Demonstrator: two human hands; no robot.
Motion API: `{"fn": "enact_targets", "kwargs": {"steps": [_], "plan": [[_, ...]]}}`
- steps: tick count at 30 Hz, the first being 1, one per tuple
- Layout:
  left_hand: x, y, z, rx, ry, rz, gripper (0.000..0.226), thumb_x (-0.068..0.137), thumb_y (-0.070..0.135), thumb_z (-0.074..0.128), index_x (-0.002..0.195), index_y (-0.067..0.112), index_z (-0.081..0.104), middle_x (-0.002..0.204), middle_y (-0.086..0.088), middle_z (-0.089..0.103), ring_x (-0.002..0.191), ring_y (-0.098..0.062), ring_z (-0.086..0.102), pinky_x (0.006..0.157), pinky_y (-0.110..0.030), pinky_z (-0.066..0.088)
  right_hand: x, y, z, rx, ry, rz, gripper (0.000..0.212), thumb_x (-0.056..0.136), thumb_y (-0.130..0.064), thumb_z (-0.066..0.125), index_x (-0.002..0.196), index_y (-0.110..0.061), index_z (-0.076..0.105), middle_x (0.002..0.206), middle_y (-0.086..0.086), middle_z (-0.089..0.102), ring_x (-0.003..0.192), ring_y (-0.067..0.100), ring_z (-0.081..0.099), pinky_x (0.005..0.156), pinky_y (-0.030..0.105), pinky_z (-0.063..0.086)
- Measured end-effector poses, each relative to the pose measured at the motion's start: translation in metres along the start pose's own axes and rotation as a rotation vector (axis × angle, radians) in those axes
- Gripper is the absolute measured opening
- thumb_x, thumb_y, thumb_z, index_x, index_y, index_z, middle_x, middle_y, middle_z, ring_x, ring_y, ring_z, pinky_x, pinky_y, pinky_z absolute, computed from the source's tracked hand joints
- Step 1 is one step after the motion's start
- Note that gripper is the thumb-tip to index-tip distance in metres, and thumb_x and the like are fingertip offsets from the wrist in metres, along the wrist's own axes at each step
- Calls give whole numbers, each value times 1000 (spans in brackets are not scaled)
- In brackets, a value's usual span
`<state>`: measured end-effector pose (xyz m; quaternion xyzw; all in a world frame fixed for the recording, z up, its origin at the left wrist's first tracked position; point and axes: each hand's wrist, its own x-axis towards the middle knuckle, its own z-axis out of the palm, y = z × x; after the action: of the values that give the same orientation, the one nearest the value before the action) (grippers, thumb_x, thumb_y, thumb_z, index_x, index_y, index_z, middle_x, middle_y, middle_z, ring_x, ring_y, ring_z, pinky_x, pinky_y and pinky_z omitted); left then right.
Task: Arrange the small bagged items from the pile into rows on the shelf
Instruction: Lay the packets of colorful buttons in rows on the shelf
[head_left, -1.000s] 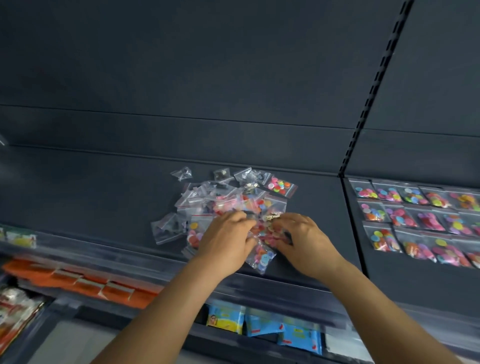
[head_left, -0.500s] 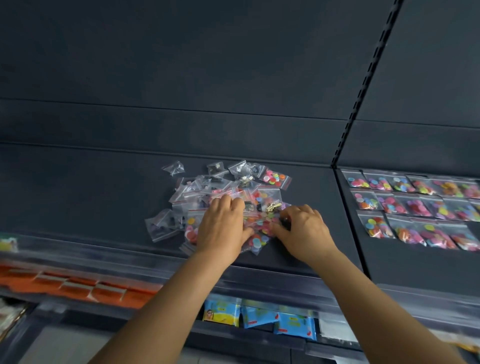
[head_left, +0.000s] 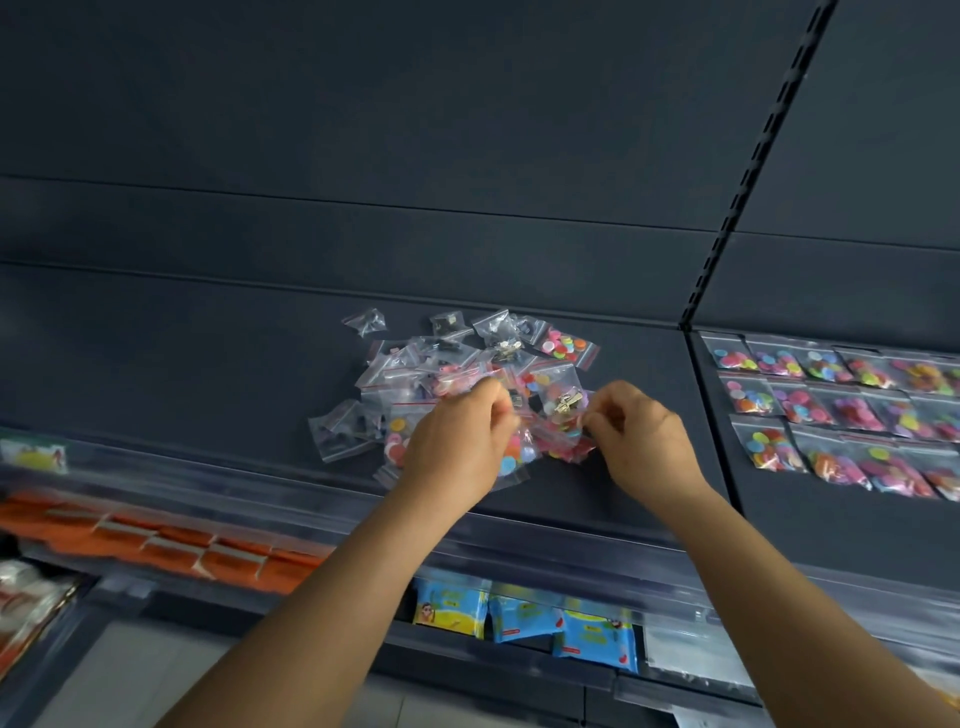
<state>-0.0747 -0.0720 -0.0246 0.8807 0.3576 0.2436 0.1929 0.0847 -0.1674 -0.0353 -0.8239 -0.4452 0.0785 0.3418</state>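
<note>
A pile of small clear zip bags (head_left: 457, 364) lies on the dark shelf (head_left: 208, 364); some hold coloured discs, others small metal or dark parts. My left hand (head_left: 457, 447) rests on the near side of the pile, its fingertips pinched on a small bag of coloured discs (head_left: 558, 441). My right hand (head_left: 641, 441) is just right of it, its fingers pinched on the same cluster of bags, beside a bag with a gold metal piece (head_left: 563, 402). Which bag each hand grips is partly hidden by the fingers. On the neighbouring shelf section, bags of coloured discs lie in neat rows (head_left: 841, 410).
A slotted upright (head_left: 727, 208) divides the two shelf sections. A clear plastic rail (head_left: 571, 525) runs along the shelf's front edge. Below hang blue packets (head_left: 524, 618) and orange packets (head_left: 156, 540). Bare dark shelf stretches left of the pile.
Both hands have lifted slightly and drawn apart, going from pressing on the pile to pinching bags between the fingertips. The view has shifted a little.
</note>
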Motion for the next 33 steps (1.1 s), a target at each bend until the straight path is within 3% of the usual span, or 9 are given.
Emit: {"fn": "enact_targets", "kwargs": {"steps": [4,8,11,15,19,22,27,30,33], "plan": [[12,6,4,-98,-26,-17,13,96,21,49,83,23,48,65,2,61,56,-18,58,55,-40,49,-2,0,-5,241,35,80,15,87,-14,59,75,-23,53,70,-8,64,62,6,59,49,8,41],[24,11,12,-176,-37,-59,13,94,24,53,81,25,50,65,6,60,50,-7,52,48,-28,42,1,1,-6,556,26,267,18,83,-5,62,71,-18,57,76,3,70,75,21,68,67,30,56],[29,13,18,-211,-76,-105,11,94,25,53,83,26,51,67,10,57,49,0,47,44,-17,30,1,-2,-7,750,-31,302,17,82,-3,65,70,-13,59,78,11,72,77,28,71,70,32,58],[32,17,26,-277,-113,-128,6,94,25,55,88,24,55,75,11,60,64,-4,56,51,-18,40,3,-6,-2,682,-63,341,20,73,-19,78,71,-10,61,71,8,72,71,27,71,69,34,60],[34,17,26,-308,-131,-119,3,92,25,55,94,23,57,80,13,58,67,1,52,55,-16,38,8,-8,1,677,-20,437,27,75,-5,74,91,-14,55,92,11,65,73,24,69,75,37,58],[39,15,20,-346,-106,-116,4,92,23,55,94,24,58,81,17,56,71,4,51,57,-14,36,10,-13,-6,866,6,462,25,84,-1,64,107,-9,55,97,9,64,70,16,70,66,25,57],[49,19,16,-391,-92,-69,12,96,21,48,94,24,59,75,16,56,62,2,49,52,-15,33,11,-20,-19,991,39,392,9,89,-6,58,87,-7,67,77,2,71,72,9,67,71,22,56],[54,33,20,-461,-91,-48,12,97,24,48,98,25,60,68,17,52,52,4,46,46,-10,32,9,-20,-22,807,70,354,9,91,-13,57,87,-10,64,75,1,69,63,5,63,63,21,54],[60,52,25,-564,-76,-36,9,95,23,51,95,25,60,80,14,60,67,2,55,58,-12,42,6,-12,-30,681,105,357,13,90,-20,59,86,-9,62,74,1,69,62,7,63,66,27,54]]}}
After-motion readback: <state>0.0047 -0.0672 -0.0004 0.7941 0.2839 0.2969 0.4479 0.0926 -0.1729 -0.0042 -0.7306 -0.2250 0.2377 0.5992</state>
